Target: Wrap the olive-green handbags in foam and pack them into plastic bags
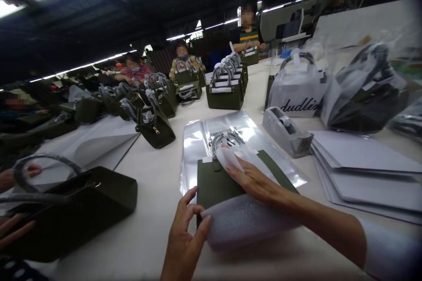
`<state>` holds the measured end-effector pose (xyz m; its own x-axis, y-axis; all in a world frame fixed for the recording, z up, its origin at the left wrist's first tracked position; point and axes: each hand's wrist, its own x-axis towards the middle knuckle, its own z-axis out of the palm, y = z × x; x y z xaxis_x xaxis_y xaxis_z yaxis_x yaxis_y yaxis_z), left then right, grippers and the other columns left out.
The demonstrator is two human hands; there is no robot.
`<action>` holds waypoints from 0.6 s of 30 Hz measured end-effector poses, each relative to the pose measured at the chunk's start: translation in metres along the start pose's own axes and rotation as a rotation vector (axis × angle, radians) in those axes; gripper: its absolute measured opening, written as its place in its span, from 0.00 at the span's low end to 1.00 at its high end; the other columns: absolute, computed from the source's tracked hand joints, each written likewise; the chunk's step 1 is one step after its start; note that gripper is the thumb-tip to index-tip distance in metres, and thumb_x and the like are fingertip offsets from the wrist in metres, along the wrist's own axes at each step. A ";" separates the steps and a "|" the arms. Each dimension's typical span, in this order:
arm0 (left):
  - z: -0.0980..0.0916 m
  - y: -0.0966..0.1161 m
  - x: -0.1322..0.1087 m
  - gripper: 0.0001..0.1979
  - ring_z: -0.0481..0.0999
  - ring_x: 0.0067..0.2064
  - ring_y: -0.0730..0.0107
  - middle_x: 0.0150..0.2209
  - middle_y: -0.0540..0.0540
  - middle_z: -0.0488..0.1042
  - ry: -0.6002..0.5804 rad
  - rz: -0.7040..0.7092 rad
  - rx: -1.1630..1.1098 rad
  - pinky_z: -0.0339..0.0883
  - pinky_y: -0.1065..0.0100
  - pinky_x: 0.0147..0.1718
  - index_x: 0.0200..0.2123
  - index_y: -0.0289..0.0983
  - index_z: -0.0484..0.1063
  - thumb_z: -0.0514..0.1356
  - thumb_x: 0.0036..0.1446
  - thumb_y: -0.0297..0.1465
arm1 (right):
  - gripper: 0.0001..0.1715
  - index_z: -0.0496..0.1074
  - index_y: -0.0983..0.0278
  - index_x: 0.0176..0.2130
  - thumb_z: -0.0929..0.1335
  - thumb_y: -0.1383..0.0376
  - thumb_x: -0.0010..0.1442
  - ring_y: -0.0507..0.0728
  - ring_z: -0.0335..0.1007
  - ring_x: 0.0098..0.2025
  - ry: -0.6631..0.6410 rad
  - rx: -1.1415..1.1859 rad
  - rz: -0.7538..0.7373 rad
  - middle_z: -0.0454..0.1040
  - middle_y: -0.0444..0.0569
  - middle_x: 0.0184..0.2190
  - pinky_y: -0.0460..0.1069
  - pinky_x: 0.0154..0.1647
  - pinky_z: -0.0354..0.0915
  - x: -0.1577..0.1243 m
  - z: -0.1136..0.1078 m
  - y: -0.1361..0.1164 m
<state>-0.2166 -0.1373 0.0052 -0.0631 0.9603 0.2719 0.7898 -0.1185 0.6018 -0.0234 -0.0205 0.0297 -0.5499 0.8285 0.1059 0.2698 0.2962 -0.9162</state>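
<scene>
A dark green handbag (212,184) lies on the table in front of me, its wrapped handles (227,136) pointing away. A translucent white wrapping sheet (250,219) covers its near part. At the bag's left corner, my left hand (184,232) pinches the edge of this sheet between thumb and fingers. My right hand (253,180) reaches over the bag and holds a small white padding piece (229,158) against the base of the handles. Under the bag's far side lies a clear plastic bag (193,140).
A tape dispenser (286,131) and stacked white boards (362,175) are to the right, with plastic-bagged handbags (293,83) behind. Rows of green handbags (226,96) stand farther back. At left, a co-worker's hands touch another large handbag (99,202). Other people sit around the table.
</scene>
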 end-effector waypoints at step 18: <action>0.016 -0.004 0.029 0.02 0.64 0.54 0.66 0.55 0.45 0.62 -0.048 -0.370 -0.556 0.60 0.66 0.50 0.26 0.37 0.64 0.57 0.48 0.27 | 0.28 0.54 0.66 0.60 0.57 0.71 0.61 0.55 0.45 0.62 -0.540 -0.488 -0.610 0.53 0.52 0.60 0.54 0.63 0.48 -0.006 0.009 0.003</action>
<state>-0.2118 -0.1051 -0.0018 -0.2324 0.9712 -0.0527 0.2885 0.1206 0.9499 -0.0264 -0.0284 0.0232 -0.9633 0.1692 0.2082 0.0482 0.8725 -0.4863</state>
